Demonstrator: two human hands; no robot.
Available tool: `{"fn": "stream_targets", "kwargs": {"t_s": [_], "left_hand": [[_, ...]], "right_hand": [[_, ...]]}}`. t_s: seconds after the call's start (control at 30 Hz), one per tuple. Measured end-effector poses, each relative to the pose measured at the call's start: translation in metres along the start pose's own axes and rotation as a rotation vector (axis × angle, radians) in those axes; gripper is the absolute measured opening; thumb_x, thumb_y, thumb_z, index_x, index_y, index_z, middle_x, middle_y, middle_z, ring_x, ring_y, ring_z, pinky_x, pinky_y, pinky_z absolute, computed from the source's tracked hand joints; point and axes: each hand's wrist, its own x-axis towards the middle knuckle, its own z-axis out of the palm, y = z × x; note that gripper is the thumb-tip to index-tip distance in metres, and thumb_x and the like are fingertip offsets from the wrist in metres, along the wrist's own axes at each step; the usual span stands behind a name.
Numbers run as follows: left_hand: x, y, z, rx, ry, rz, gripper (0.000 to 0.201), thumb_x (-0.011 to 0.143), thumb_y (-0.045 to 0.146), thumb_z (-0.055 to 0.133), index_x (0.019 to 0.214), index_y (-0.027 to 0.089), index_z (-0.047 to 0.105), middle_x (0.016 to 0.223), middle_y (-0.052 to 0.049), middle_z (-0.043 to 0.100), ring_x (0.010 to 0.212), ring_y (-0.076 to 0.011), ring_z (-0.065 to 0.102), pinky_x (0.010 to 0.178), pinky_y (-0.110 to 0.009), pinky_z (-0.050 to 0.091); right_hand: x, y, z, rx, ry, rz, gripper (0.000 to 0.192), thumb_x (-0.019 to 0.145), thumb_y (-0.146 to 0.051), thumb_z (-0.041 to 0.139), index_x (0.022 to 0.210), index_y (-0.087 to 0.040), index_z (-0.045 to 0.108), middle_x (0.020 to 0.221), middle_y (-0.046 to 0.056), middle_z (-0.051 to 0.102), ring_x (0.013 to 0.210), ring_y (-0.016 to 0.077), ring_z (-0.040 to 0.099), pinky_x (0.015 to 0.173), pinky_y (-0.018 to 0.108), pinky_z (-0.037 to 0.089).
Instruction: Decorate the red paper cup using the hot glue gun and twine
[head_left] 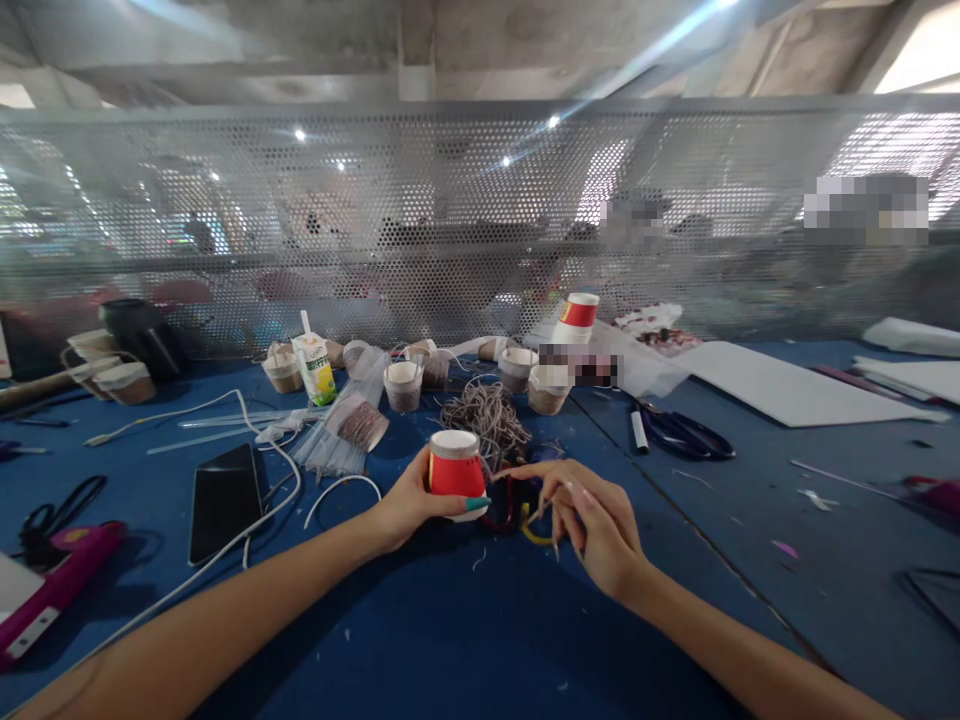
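My left hand [409, 505] is closed around a red paper cup [457, 470], its thumb with a teal nail across the front. Grey cord [454, 437] circles the cup near its upper rim. To the right, my right hand [589, 515] has its index finger stretched toward the cup's side, while the other fingers curl against the thumb. Whatever lies between those fingers is too small to make out. Just behind the cup sits a tangled heap of grey cord [486, 418]. A yellow curved piece [534, 532] shows partly under my right hand.
Several cord-wrapped cups [403, 385] stand behind, near a drink carton [315, 368] and a red-and-white cup [576, 318]. A phone [226, 500], white cable [289, 480] and purple glue gun [60, 590] lie left. Scissors [686, 432] and white board [802, 385] lie right; perforated metal screen [450, 290] behind.
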Motion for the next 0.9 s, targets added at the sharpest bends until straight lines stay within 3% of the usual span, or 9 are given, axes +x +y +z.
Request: {"fn": "stream_targets", "kwargs": {"t_s": [0.13, 0.23, 0.33, 0.43, 0.53, 0.67, 0.9], "left_hand": [[-0.002, -0.001, 0.004, 0.008, 0.022, 0.007, 0.063, 0.045, 0.013, 0.084, 0.101, 0.017, 0.055, 0.092, -0.004, 0.066, 0.086, -0.0202, 0.061, 0.084, -0.038, 0.045], [-0.002, -0.002, 0.004, 0.062, 0.01, 0.039, 0.059, 0.048, 0.013, 0.083, 0.099, 0.017, 0.055, 0.092, -0.003, 0.065, 0.087, -0.0197, 0.06, 0.084, -0.036, 0.044], [-0.003, -0.003, 0.002, 0.094, -0.005, 0.059, 0.057, 0.05, 0.015, 0.082, 0.101, 0.017, 0.056, 0.094, -0.003, 0.064, 0.088, -0.0193, 0.058, 0.086, -0.036, 0.043], [-0.002, -0.004, 0.0, 0.084, -0.013, 0.043, 0.06, 0.05, 0.015, 0.082, 0.104, 0.018, 0.056, 0.097, -0.003, 0.064, 0.089, -0.0192, 0.058, 0.087, -0.036, 0.043], [-0.002, -0.003, -0.002, 0.048, -0.023, 0.033, 0.061, 0.048, 0.015, 0.082, 0.104, 0.017, 0.058, 0.097, -0.004, 0.065, 0.089, -0.0195, 0.059, 0.086, -0.036, 0.044], [-0.002, -0.001, -0.003, -0.033, -0.058, 0.026, 0.059, 0.047, 0.021, 0.083, 0.102, 0.015, 0.061, 0.093, -0.005, 0.067, 0.086, -0.0198, 0.06, 0.082, -0.035, 0.046], [-0.004, 0.005, 0.0, -0.032, -0.102, 0.0, 0.056, 0.043, 0.02, 0.086, 0.094, 0.013, 0.063, 0.083, -0.005, 0.067, 0.076, -0.0173, 0.061, 0.076, -0.033, 0.047]], "right_hand": [[0.003, -0.018, 0.005, -0.119, -0.42, -0.126, 0.035, 0.096, -0.041, 0.03, 0.082, -0.018, 0.053, 0.108, 0.014, 0.064, 0.053, 0.0096, 0.051, 0.05, 0.026, 0.043], [0.005, -0.026, 0.01, -0.266, -0.54, -0.121, 0.036, 0.096, -0.045, 0.027, 0.095, -0.018, 0.051, 0.115, 0.015, 0.06, 0.053, 0.0096, 0.046, 0.053, 0.028, 0.042], [0.003, -0.023, 0.012, -0.295, -0.526, -0.1, 0.034, 0.097, -0.044, 0.027, 0.099, -0.018, 0.049, 0.096, 0.011, 0.064, 0.05, 0.0095, 0.044, 0.051, 0.026, 0.041], [0.0, -0.018, 0.011, -0.221, -0.429, -0.066, 0.034, 0.098, -0.04, 0.027, 0.108, -0.017, 0.05, 0.079, 0.005, 0.061, 0.047, 0.0091, 0.043, 0.047, 0.024, 0.04], [0.0, -0.016, 0.007, -0.177, -0.339, -0.1, 0.039, 0.098, -0.037, 0.028, 0.122, -0.016, 0.051, 0.072, 0.003, 0.058, 0.05, 0.0104, 0.048, 0.048, 0.023, 0.043], [0.002, -0.016, 0.003, -0.176, -0.241, -0.162, 0.044, 0.098, -0.035, 0.027, 0.126, -0.014, 0.054, 0.064, 0.001, 0.053, 0.05, 0.0103, 0.051, 0.048, 0.021, 0.043], [0.0, -0.017, 0.004, -0.106, -0.354, -0.16, 0.044, 0.097, -0.037, 0.03, 0.123, -0.012, 0.055, 0.064, 0.001, 0.057, 0.05, 0.0105, 0.053, 0.05, 0.022, 0.045]]}}
